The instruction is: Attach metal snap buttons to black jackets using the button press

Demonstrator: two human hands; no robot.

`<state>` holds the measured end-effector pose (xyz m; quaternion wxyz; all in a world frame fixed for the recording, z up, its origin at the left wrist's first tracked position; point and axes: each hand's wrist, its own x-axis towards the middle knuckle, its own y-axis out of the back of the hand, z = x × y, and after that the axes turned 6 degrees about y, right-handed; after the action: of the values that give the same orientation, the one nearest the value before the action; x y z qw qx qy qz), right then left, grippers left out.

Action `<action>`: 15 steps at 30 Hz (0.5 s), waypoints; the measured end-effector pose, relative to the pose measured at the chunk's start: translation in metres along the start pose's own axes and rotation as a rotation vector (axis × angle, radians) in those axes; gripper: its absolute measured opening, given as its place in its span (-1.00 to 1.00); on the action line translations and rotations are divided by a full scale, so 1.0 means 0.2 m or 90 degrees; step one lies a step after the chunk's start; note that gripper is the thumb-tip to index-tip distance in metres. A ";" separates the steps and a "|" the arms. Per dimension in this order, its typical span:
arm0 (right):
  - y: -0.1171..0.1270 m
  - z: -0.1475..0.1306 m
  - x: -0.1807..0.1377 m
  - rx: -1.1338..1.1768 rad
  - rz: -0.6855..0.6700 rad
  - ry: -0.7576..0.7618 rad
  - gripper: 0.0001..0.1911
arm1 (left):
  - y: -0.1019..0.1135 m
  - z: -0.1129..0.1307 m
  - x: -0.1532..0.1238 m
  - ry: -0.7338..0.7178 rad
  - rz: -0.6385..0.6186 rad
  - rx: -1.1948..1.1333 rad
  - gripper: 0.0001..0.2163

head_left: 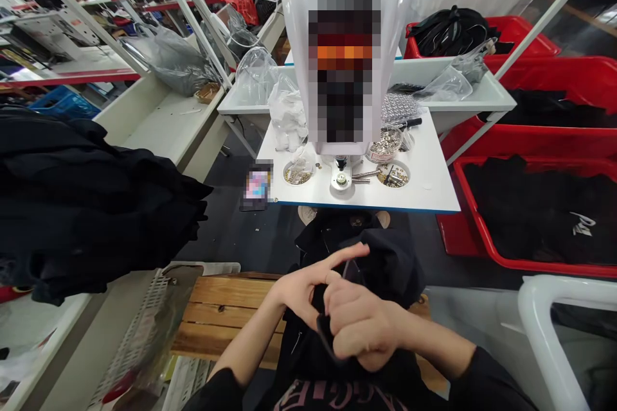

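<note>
A black fabric garment [371,270] lies bunched in my lap, with a pink print on the part nearest me. My left hand [303,289] comes in from the lower left, its fingers stretched across a dark fold of the cloth. My right hand [361,327] is close against it, its fingers closed around the gathered fabric. The two hands overlap and hide the fold between them. Ahead stands a white press machine [344,77] on a white table [409,186], well out of reach of both hands.
Round dishes of small metal fittings sit on the table around the press base. A wooden bench [226,314] lies under my hands. A heap of black cloth [87,199] fills the left, and red bins [530,218] holding black garments stand on the right.
</note>
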<state>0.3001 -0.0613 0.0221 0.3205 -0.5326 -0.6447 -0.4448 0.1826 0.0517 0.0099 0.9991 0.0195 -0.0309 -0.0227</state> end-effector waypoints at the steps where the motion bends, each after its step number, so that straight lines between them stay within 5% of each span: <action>1: -0.01 0.01 0.01 0.015 -0.009 0.015 -0.79 | 0.00 -0.01 0.00 0.001 -0.005 -0.022 -0.59; 6: 0.12 -0.04 0.01 -0.112 -0.016 -0.082 -0.79 | -0.04 0.04 -0.02 0.052 0.116 0.034 -0.68; 15: 0.34 -0.20 -0.03 -0.310 -0.285 -0.296 -0.75 | -0.08 0.16 0.06 0.170 0.055 0.237 -0.67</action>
<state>0.3646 -0.0977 0.0488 -0.0741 -0.5257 -0.6759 -0.5113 0.1922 0.0335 0.0420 0.9735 0.2050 0.0970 0.0286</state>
